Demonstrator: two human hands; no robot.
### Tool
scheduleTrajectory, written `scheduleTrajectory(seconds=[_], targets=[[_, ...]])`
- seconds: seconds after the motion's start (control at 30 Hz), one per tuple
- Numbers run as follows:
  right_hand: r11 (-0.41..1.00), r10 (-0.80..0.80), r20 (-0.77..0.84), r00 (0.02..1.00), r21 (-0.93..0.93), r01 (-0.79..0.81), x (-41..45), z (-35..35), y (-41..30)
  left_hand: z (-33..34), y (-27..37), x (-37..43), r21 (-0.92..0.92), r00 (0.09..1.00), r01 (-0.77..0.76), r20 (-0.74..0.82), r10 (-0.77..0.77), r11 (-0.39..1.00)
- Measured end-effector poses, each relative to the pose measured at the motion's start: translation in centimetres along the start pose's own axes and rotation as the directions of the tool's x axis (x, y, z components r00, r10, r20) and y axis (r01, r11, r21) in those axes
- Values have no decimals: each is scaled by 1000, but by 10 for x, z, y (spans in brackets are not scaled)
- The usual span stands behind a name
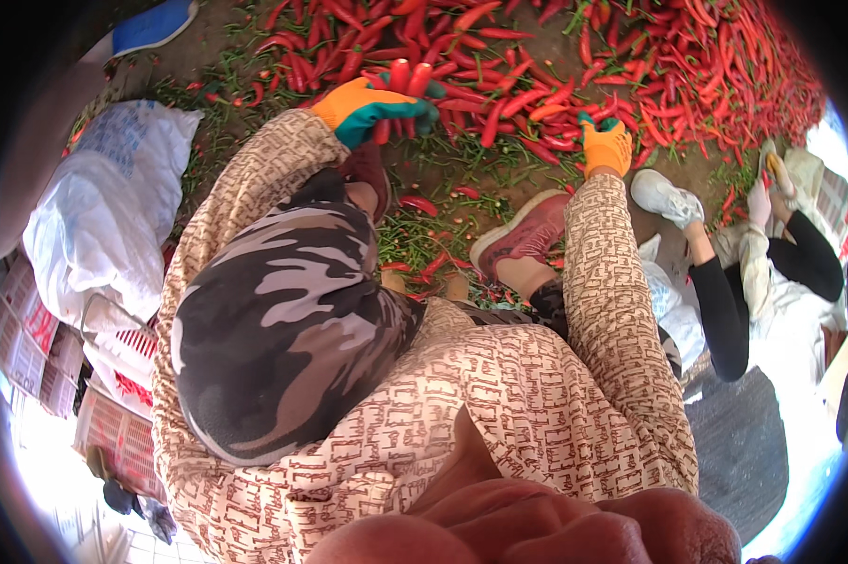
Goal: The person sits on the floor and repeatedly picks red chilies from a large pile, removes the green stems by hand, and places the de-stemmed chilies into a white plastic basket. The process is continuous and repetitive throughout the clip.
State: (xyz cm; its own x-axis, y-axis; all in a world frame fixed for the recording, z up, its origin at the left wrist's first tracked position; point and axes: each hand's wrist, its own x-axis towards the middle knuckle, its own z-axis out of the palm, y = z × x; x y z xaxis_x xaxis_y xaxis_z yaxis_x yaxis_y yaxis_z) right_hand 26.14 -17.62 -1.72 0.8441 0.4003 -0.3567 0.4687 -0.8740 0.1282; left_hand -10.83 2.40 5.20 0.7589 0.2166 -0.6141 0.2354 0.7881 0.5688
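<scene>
My left hand (pixel 374 109), in an orange and green work glove, is closed around a small bunch of red chili peppers (pixel 418 79). Their rounded ends stick up above the fingers, and some tips show below the palm. To the right, my right hand (pixel 606 141) wears a matching glove and reaches to the near edge of a heap of red chilies (pixel 508 84). Its fingers are bent down against the peppers; whether one is pinched between them is hidden.
Green stems (pixel 459 158) and stray chilies litter the ground around my red shoes (pixel 523 233). A white woven sack (pixel 107 211) and plastic crates (pixel 121 433) stand at left. At right, another person's white-gloved hand (pixel 667 197) is near the heap, with more hands (pixel 766 197) beyond.
</scene>
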Motion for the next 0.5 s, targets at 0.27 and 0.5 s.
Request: scheduleTrajectory(seconds=[0.27, 0.5], targets=[[775, -243, -214, 946, 544, 322, -52, -12, -64, -12, -18, 14, -152, 999, 16, -33, -21, 988], [492, -855, 73, 514, 432, 756, -160, -59, -179, -22, -41, 29, -440, 850, -176, 383, 361, 880]])
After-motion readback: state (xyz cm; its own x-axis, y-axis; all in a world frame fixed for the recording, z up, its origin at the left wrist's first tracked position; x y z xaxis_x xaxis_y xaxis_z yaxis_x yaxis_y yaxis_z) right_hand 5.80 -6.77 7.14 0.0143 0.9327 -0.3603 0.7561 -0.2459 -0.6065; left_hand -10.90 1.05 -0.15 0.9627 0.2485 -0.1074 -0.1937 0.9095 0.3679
